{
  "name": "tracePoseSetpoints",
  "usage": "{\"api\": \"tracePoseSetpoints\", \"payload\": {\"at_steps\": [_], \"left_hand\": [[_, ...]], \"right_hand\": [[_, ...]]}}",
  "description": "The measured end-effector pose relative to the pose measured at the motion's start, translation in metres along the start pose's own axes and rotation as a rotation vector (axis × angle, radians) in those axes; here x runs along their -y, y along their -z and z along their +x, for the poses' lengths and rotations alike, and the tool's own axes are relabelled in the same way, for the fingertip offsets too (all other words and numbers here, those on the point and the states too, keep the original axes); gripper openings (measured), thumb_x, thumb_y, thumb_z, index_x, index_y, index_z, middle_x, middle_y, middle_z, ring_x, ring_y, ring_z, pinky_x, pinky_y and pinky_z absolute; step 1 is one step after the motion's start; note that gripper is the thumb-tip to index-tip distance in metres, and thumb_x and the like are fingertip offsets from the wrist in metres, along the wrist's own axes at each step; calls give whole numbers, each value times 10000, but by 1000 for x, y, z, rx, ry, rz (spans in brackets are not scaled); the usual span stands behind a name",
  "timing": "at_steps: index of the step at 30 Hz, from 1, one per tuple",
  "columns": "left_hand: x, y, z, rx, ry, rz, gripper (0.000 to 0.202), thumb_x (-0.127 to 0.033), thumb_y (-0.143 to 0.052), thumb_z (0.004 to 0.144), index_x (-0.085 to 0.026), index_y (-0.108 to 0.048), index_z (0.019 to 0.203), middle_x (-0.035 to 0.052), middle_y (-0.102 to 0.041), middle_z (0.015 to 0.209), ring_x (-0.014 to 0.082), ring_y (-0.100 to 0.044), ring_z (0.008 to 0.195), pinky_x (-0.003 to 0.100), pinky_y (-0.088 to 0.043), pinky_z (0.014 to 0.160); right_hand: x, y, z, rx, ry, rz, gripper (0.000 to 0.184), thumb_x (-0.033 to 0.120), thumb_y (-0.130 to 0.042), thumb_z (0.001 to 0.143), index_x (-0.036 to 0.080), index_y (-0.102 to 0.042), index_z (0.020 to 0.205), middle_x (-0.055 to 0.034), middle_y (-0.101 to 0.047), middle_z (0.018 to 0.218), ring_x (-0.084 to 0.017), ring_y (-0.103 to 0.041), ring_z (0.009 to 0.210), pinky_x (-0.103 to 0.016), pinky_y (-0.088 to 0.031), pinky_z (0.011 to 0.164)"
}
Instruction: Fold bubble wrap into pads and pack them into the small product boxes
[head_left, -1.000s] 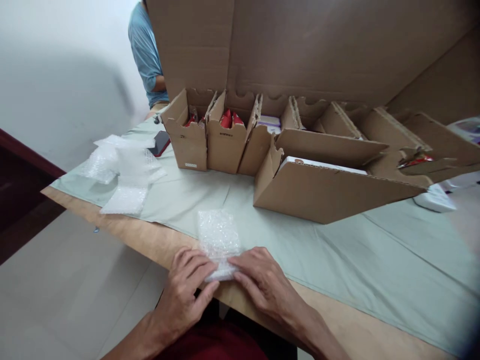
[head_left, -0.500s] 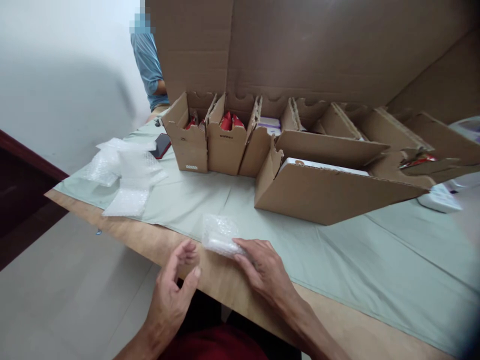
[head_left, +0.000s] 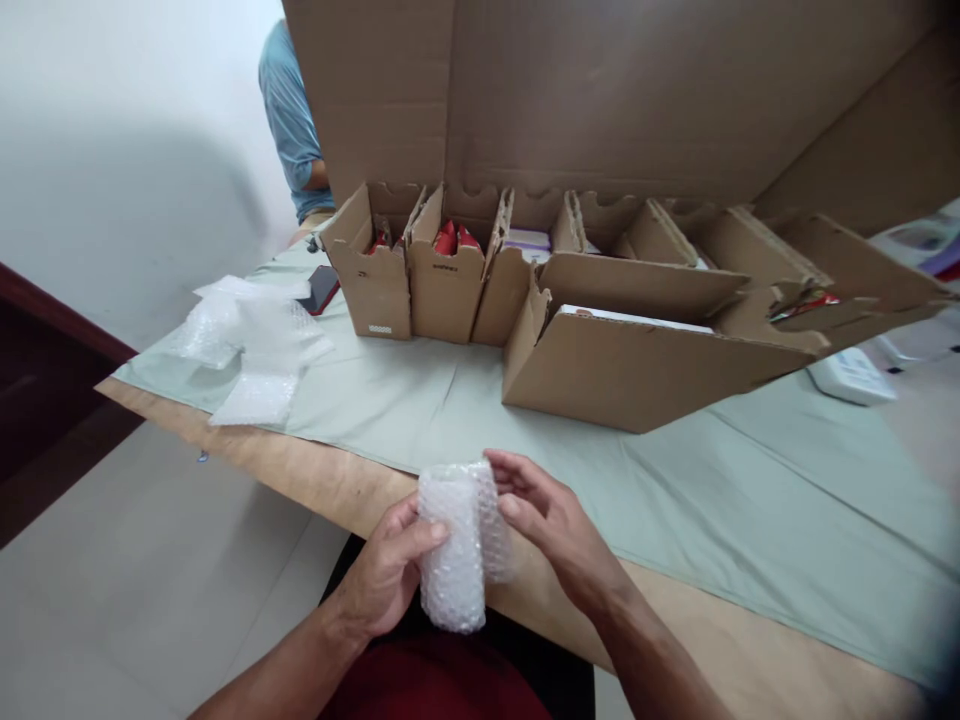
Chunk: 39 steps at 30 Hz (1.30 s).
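Note:
My left hand (head_left: pixel 401 555) grips a folded piece of bubble wrap (head_left: pixel 451 545), thumb on its front and fingers behind. The wrap stands upright over the table's near edge, with a loose flap on its right side; whether anything lies inside cannot be made out. Beside that flap is my right hand (head_left: pixel 551 515), open, its fingers apart and the fingertips at or very close to the flap's upper edge.
More bubble wrap pieces (head_left: pixel 259 390) lie at the left by a dark phone (head_left: pixel 321 290). Cardboard bins (head_left: pixel 446 300) holding red packets and boxes line the back, with a wide bin (head_left: pixel 637 375) in front. A person's blue sleeve (head_left: pixel 289 110) shows behind.
The bubble wrap has been lifted off the table edge and turned upright toward me. My left hand has taken hold of it, while my right hand has loosened its grip.

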<state>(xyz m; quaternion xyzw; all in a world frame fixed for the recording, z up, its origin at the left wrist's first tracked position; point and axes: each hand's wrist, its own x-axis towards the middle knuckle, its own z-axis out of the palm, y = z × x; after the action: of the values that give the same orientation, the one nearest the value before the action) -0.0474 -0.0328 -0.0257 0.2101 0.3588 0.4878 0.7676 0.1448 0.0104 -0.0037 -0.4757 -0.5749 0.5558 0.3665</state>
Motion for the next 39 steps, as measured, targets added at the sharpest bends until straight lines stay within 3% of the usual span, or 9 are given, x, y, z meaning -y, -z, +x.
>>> {"api": "tracePoseSetpoints", "payload": {"at_steps": [2, 7, 14, 20, 26, 31, 34, 37, 39], "left_hand": [[7, -1, 3, -90, 15, -74, 451, -407, -870, 702, -138, -743, 1041, 82, -765, 914, 234, -711, 831, 298, -546, 730], [24, -8, 12, -352, -28, -189, 393, -415, -859, 727, -135, -723, 967, 45, -740, 831, 217, -714, 836, 301, -569, 784], [19, -12, 11, -321, -121, -20, 452, -491, -852, 760, -147, -706, 1015, 32, -734, 838, 202, -722, 824, 261, -563, 738], [15, -7, 6, -153, -59, 243, 541, -511, -748, 881, -163, -612, 1272, 69, -734, 979, 192, -699, 857, 261, -550, 740], [21, -16, 10, 172, 115, 339, 727, -510, -751, 829, -158, -491, 1409, 80, -701, 939, 166, -632, 668, 299, -559, 622], [0, -32, 24, 363, 62, 942, 493, -254, -668, 796, -203, -629, 1286, 55, -715, 1022, 208, -682, 837, 298, -572, 730], [-40, -51, 48, 409, -277, 1257, 664, -272, -746, 774, -253, -555, 1410, 92, -687, 1288, 292, -666, 1136, 405, -567, 962], [-84, -81, 87, 218, -1062, 1479, 626, -273, -698, 879, -225, -486, 1466, 148, -563, 1482, 344, -478, 1414, 545, -418, 1162], [-103, -101, 116, 138, -1353, 1597, 551, -177, -648, 908, -175, -499, 1439, 174, -531, 1510, 354, -388, 1483, 583, -361, 1198]], "right_hand": [[-3, -8, 2, 51, -44, 98, 347, 522, -706, 860, 216, -719, 1023, -65, -748, 976, -230, -689, 888, -358, -551, 791], [-15, -35, -10, -218, 114, -224, 114, 333, -640, 900, 245, -706, 870, -32, -733, 824, -213, -660, 774, -357, -519, 771], [-11, -38, -23, -163, 8, 6, 178, 377, -636, 900, 220, -650, 818, -13, -654, 750, -163, -604, 688, -283, -506, 656], [-7, -10, -17, -21, -110, 209, 661, 482, -841, 706, 221, -576, 1251, -40, -653, 1004, -177, -629, 833, -302, -524, 751], [5, 16, -19, -64, -33, -121, 209, 332, -676, 820, 199, -642, 978, -4, -635, 819, -151, -554, 731, -267, -468, 671], [14, 47, -33, 9, 20, -351, 194, 241, -703, 768, 214, -677, 958, 1, -683, 831, -160, -608, 730, -245, -478, 630], [35, 88, -42, -39, 130, -487, 91, 317, -694, 845, 233, -725, 861, -6, -708, 758, -178, -647, 682, -269, -516, 622], [68, 139, -49, -306, 270, -515, 167, 399, -781, 815, 295, -774, 946, -10, -756, 792, -205, -689, 656, -293, -554, 574], [92, 167, -48, -581, 387, -483, 181, 421, -798, 818, 334, -778, 975, -5, -756, 789, -199, -680, 622, -292, -540, 523]]}}
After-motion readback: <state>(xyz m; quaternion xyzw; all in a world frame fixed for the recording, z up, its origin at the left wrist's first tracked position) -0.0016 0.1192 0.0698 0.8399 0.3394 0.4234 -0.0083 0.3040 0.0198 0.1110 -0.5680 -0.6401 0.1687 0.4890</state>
